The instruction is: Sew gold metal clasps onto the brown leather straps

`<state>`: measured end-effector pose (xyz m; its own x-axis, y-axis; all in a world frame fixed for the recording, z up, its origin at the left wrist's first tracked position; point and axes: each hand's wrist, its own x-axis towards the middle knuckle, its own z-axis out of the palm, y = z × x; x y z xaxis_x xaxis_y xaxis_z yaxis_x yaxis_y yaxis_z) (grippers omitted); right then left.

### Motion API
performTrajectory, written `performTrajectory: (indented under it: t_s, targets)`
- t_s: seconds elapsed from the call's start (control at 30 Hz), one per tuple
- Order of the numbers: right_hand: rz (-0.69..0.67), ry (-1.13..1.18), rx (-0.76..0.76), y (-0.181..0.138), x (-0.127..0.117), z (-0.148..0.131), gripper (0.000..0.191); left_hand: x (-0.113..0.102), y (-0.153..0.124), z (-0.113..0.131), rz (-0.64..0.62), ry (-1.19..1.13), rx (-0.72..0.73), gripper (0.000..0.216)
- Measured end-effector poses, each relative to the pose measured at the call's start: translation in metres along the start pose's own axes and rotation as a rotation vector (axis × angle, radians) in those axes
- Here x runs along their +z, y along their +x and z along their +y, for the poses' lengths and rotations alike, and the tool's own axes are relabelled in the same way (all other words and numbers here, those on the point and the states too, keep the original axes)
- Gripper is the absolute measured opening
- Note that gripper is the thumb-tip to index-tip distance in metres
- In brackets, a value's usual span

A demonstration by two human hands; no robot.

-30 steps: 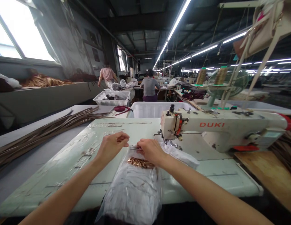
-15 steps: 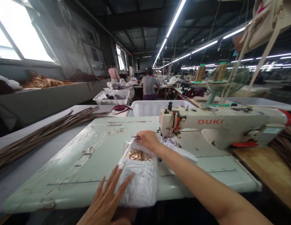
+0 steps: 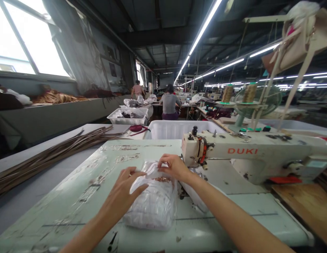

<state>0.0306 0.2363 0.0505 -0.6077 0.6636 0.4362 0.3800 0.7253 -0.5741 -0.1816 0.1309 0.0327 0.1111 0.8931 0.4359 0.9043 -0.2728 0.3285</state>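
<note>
since the white cloth [image 3: 150, 209] and gold pieces [image 3: 162, 179] are both inside the clear bag [image 3: 167, 223], i'd call the filling done. the top end is the part in hand; no tie or tape visible on it, can't tell if it's sealed, so closing looks like the open item.

bag lies flat on the green table [image 3: 81, 172], just left of the sewing machine [image 3: 242, 151], under both hands. right hand [image 3: 176, 168] has thumb and forefinger nearly together, looks like a light pinch on the plastic at the top. left hand [image 3: 123, 186] has thumb and forefinger spread apart over the bag's left side, nothing gripped; can't tell if the tips touch.

around it: machine head crowds the right hand, white bundle [image 3: 198, 198] just beside the bag on that side. brown straps [image 3: 63, 147] off left, well apart. maroon roll [image 3: 136, 128] and white tub [image 3: 179, 129] at the far edge. two co-workers beyond, out of reach. left side has nothing blocking it.
</note>
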Motion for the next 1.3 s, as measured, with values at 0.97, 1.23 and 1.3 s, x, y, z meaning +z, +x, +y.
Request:
performTrajectory:
  t_s: [0.97,1.23,1.3]
  targets:
    - [-0.254,-0.28,0.263,0.017,0.017,0.009,0.013,0.015,0.061,-0.019,-0.267,-0.047,-0.032,0.017]
    - [-0.229,-0.403,0.292,0.014,0.012,0.009,0.015,0.021,0.064,-0.029,-0.21,-0.143,0.103,0.025]
    - [-0.264,-0.407,0.275,0.014,0.012,0.007,0.011,0.023,0.067,-0.029,-0.253,-0.129,0.101,0.017]
